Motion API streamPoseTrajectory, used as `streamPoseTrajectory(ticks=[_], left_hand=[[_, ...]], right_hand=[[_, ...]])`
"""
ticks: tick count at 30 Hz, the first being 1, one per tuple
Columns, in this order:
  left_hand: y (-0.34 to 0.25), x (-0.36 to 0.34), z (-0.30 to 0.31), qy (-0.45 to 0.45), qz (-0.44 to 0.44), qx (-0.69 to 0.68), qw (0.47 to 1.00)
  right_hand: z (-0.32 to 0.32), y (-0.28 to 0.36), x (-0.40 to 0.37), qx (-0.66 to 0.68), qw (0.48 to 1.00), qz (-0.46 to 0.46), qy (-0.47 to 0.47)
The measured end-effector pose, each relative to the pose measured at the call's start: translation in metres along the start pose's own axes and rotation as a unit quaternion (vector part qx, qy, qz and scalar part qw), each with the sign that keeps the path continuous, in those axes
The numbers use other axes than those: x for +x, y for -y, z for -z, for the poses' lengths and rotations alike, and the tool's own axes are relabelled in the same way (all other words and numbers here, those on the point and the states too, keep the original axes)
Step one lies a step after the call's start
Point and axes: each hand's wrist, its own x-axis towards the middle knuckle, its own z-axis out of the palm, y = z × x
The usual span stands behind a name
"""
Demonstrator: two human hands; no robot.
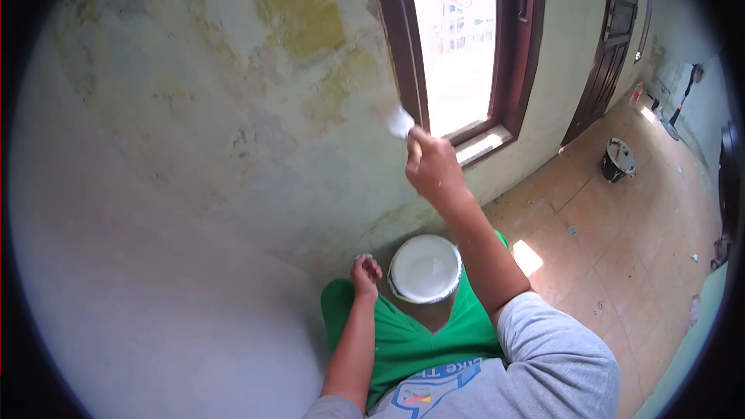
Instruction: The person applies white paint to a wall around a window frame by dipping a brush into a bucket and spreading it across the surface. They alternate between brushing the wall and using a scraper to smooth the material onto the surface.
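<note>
My right hand (434, 164) is raised at the wall beside the window frame, its fingers wrapped round a paintbrush (400, 122). The brush has a pale metal band, and its bristle end is blurred against the wall (310, 124). Low down, my left hand (366, 275) is close to the wall with its fingers curled in; I cannot tell what, if anything, is inside them. Between my knees stands a round white bucket (425, 268) of white paint, just right of my left hand. The wall is patchy, with whitish areas and yellow-green stains.
A dark wooden window frame (518, 46) borders the wall on the right, and beyond it is a brown door (609, 62). On the tiled floor (590, 240) stands a black bucket (618, 161) with whitish smears. A clear bottle (637, 95) is near the far corner.
</note>
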Motion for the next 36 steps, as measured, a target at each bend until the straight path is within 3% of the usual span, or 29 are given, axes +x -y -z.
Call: streamPoseTrajectory(ticks=[3, 7, 11, 15, 18, 21, 23, 25, 36], left_hand=[[-0.001, 0.000, -0.003, -0.021, 0.016, -0.002, 1.000], [0.002, 0.000, -0.004, -0.017, 0.013, 0.005, 1.000], [0.003, 0.000, -0.001, -0.023, 0.016, 0.006, 1.000], [0.001, -0.001, 0.001, -0.017, 0.013, 0.040, 0.999], [0.001, -0.001, -0.001, -0.017, 0.008, 0.026, 0.999], [0.000, -0.003, -0.002, -0.023, 0.009, 0.019, 1.000], [0.000, -0.003, -0.005, -0.026, 0.015, 0.021, 0.999], [0.001, -0.002, -0.004, -0.021, 0.014, 0.032, 0.999], [0.005, 0.004, 0.000, -0.040, 0.018, 0.062, 0.997]], right_hand=[[0.023, 0.014, -0.002, -0.022, 0.998, -0.032, 0.045], [0.018, 0.013, 0.001, 0.042, 0.998, 0.000, -0.036], [0.007, -0.008, -0.005, 0.010, 0.997, -0.053, 0.048], [0.038, 0.004, -0.015, 0.003, 0.983, -0.144, 0.112], [0.040, -0.010, -0.022, 0.064, 0.985, -0.154, 0.049], [0.040, -0.022, -0.019, 0.163, 0.964, -0.203, 0.054], [0.029, -0.038, -0.018, 0.186, 0.968, -0.169, 0.014], [0.025, -0.050, -0.013, 0.030, 0.992, -0.122, -0.026], [0.024, -0.053, 0.009, 0.022, 0.994, -0.068, -0.082]])
